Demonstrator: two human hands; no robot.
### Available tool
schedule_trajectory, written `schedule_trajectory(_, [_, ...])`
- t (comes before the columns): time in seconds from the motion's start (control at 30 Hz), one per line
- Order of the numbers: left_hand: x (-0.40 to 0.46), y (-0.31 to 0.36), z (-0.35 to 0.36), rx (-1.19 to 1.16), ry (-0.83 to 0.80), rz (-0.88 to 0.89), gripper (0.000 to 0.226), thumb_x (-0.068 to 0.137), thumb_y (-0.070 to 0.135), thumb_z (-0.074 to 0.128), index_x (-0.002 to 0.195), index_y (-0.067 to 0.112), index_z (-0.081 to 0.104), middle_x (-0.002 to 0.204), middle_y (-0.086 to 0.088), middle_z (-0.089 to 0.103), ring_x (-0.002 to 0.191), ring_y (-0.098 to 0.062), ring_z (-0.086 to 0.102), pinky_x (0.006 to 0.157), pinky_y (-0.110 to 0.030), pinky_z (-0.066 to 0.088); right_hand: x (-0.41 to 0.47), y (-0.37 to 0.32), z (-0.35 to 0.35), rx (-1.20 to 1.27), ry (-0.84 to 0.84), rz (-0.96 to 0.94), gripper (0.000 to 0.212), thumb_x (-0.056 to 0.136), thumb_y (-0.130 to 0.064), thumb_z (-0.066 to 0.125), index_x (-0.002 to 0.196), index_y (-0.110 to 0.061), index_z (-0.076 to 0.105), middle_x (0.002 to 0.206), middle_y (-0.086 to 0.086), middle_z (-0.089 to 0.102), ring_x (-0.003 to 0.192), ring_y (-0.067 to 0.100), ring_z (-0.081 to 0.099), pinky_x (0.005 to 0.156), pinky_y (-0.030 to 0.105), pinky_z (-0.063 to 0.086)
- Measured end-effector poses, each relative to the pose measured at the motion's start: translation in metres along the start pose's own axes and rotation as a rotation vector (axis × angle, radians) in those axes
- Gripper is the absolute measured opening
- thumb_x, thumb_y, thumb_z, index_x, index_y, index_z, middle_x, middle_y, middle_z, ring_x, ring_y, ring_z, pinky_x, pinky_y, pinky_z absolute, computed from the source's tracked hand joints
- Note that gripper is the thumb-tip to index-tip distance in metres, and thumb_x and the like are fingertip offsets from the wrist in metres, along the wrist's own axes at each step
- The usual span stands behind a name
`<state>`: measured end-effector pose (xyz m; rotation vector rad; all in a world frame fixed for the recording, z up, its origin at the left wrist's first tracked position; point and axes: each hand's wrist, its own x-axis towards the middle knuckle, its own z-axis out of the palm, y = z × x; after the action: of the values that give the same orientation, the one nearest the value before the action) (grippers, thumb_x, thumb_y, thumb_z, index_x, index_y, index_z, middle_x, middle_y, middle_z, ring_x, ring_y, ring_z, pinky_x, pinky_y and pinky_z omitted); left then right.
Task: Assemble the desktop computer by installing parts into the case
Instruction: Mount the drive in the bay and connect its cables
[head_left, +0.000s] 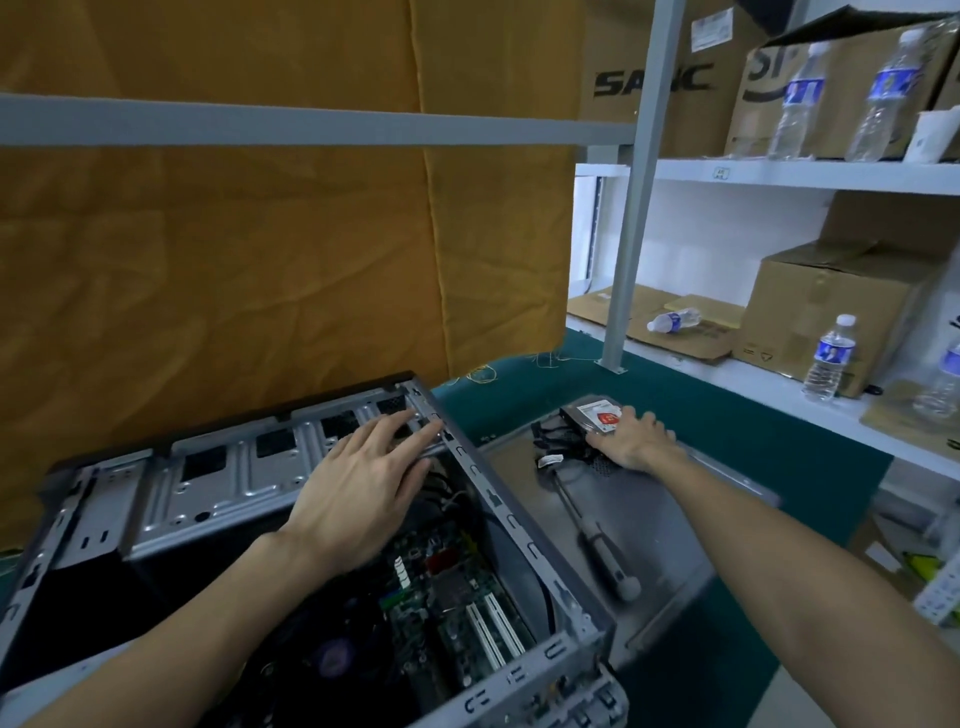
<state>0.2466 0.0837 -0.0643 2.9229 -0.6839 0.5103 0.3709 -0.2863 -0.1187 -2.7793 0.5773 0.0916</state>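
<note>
Case (498, 499) under flat left hand (358, 493); right hand (634, 441) grips hard drive (592, 413) beside screwdriver (602, 551).

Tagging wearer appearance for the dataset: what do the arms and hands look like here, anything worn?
Both forearms are bare up to the frame edge, no sleeves in view. The left hand and right hand wear no gloves; no watch, ring or wristband is visible. No cables or markings on either arm.

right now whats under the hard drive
The hard drive lies on the grey side panel, partly over black cables. The right hand covers its near edge, so what lies under that part is hidden.
</note>
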Motion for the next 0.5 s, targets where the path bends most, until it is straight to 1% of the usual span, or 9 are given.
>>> schedule_trajectory(0.17, [0.001,0.001,0.001,0.029,0.024,0.003,0.056,0.106,0.055,0.008,0.158,0.04,0.024,0.155,0.004,0.041,0.142,-0.021,0.042,0.113,-0.04,0.041,0.016,0.003,-0.002,0.023,-0.059,0.01,0.103,0.079,-0.069,0.07,0.156,-0.017,0.025,0.155,0.021,0.036,0.141,0.04,0.037,0.113,0.048,0.035])
schedule_trajectory(0.27, [0.001,0.002,0.001,0.045,0.026,0.003,0.055,0.107,0.054,0.012,0.158,0.039,0.023,0.155,0.003,0.041,0.141,-0.021,0.042,0.113,-0.039,0.041,0.016,0.006,-0.006,0.05,-0.085,-0.008,0.103,0.071,-0.065,0.08,0.151,-0.021,0.032,0.148,0.019,0.042,0.134,0.038,0.043,0.109,0.049,0.041])
schedule_trajectory(0.33, [0.001,0.003,0.001,0.041,0.025,0.004,0.056,0.106,0.054,0.014,0.159,0.039,0.023,0.155,0.003,0.041,0.141,-0.021,0.042,0.114,-0.039,0.04,0.012,0.008,-0.006,0.098,-0.05,-0.016,0.099,0.067,-0.061,0.085,0.144,-0.02,0.037,0.141,0.018,0.048,0.128,0.037,0.047,0.104,0.049,0.046])
schedule_trajectory(0.4, [0.0,0.004,0.0,0.037,0.028,0.007,0.057,0.105,0.054,0.014,0.159,0.038,0.023,0.154,0.002,0.041,0.141,-0.021,0.042,0.115,-0.039,0.04,0.004,0.009,-0.005,0.158,0.02,-0.03,0.094,0.064,-0.056,0.089,0.136,-0.018,0.04,0.134,0.017,0.054,0.122,0.036,0.05,0.098,0.048,0.049])
schedule_trajectory(0.5, [-0.001,0.005,0.0,0.003,0.039,0.007,0.057,0.105,0.055,0.015,0.158,0.038,0.028,0.153,0.003,0.042,0.141,-0.02,0.043,0.114,-0.039,0.041,-0.012,0.01,-0.007,0.246,0.106,-0.049,0.086,0.063,-0.054,0.089,0.125,-0.019,0.04,0.126,0.015,0.058,0.115,0.035,0.051,0.089,0.045,0.051])
